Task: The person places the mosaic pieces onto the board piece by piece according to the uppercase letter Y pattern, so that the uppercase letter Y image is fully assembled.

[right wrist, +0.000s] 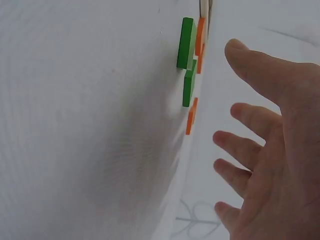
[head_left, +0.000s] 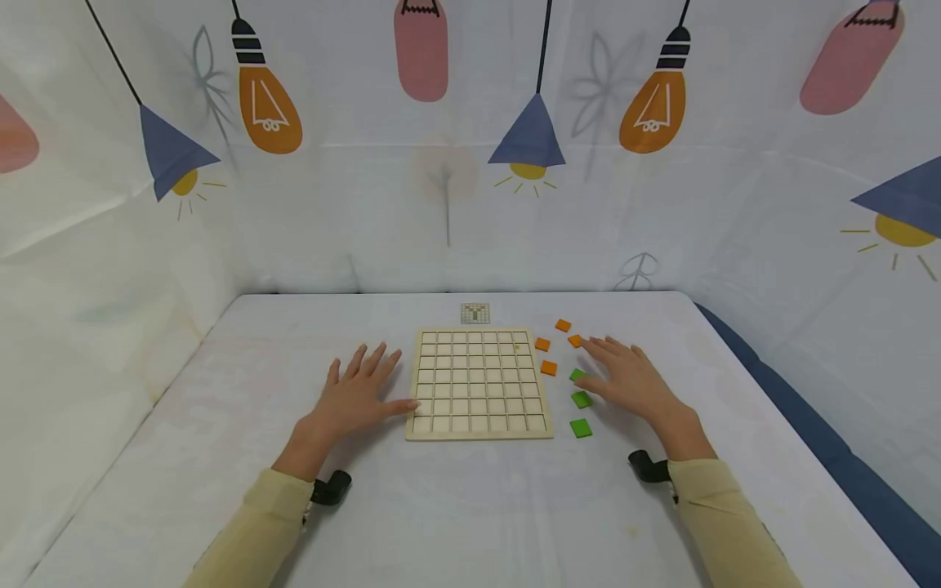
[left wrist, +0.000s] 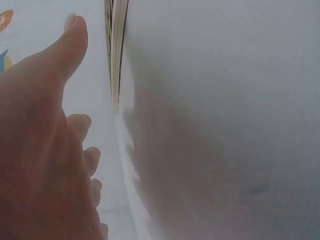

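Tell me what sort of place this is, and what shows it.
Likely a makeshift tabletop recording booth, though that's a guess: patterned sheeting surrounds the far part of a white-topped table, which bears just a gridded board, a small printed card and orange tiles and green tiles beside the hands.

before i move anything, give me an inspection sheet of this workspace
surface: white tabletop, a few faint marks
job's things: wooden grid board, no tile in its cells; small printed pattern card beyond it; four orange tiles and three visible green tiles to its right
clutter: nothing seen
hands: left hand open by the board's left edge, right hand open by the tiles, both holding nothing
cables: nothing seen
surroundings: white backdrop printed with lamps and bulbs; dark blue fabric at right
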`<move>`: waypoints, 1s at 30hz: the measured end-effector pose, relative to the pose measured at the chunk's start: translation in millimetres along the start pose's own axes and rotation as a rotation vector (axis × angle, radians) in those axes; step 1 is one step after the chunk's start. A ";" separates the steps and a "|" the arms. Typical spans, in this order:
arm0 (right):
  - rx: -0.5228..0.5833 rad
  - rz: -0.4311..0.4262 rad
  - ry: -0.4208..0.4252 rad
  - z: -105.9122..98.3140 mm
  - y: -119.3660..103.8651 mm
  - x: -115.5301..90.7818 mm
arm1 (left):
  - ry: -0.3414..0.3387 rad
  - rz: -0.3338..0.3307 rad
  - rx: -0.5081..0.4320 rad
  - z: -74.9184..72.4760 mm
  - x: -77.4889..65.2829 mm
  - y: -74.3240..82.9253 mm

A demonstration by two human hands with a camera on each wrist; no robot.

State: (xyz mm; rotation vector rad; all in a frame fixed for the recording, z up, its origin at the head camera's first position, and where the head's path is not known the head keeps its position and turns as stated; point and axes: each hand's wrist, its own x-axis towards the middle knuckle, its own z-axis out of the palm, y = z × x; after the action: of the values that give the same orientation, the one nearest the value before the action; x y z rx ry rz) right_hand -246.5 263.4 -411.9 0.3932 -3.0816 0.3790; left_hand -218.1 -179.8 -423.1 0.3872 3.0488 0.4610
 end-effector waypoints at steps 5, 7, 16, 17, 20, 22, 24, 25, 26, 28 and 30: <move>0.008 -0.003 -0.014 2.4 -4.3 1.7 | -0.023 0.030 -0.007 2.1 -0.9 4.2; 0.009 -0.012 -0.013 3.2 -6.3 1.2 | -0.044 0.039 -0.018 3.3 -1.3 5.0; 0.027 -0.007 -0.041 6.2 -16.8 3.0 | -0.109 0.057 -0.028 4.5 -1.5 11.8; 0.029 -0.004 -0.046 6.8 -17.5 3.3 | -0.113 0.061 -0.027 4.7 -1.6 12.4; 0.036 -0.004 -0.053 8.3 -18.5 4.1 | -0.124 0.077 -0.019 5.6 -1.9 13.9; 0.037 -0.007 -0.052 9.2 -18.6 4.3 | -0.136 0.085 -0.017 6.4 -1.9 14.4; 0.038 -0.009 -0.053 9.9 -19.0 4.3 | -0.149 0.089 -0.010 7.1 -2.0 14.8; 0.038 -0.011 -0.054 10.3 -19.2 4.4 | -0.159 0.086 -0.006 7.3 -2.1 15.3; 0.038 -0.010 -0.055 10.7 -19.6 4.5 | -0.165 0.084 -0.009 7.6 -2.1 15.5; 0.044 -0.004 -0.058 11.0 -20.4 4.7 | -0.175 0.080 -0.015 7.7 -2.1 16.4; 0.053 -0.002 -0.059 11.4 -21.2 5.6 | -0.181 0.074 -0.018 7.8 -2.0 17.5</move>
State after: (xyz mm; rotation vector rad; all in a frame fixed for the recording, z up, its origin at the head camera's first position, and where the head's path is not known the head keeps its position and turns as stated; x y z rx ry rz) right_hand -246.5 239.4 -417.7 0.4170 -3.1336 0.4581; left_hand -211.5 -161.9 -425.4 0.5122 2.8618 0.4309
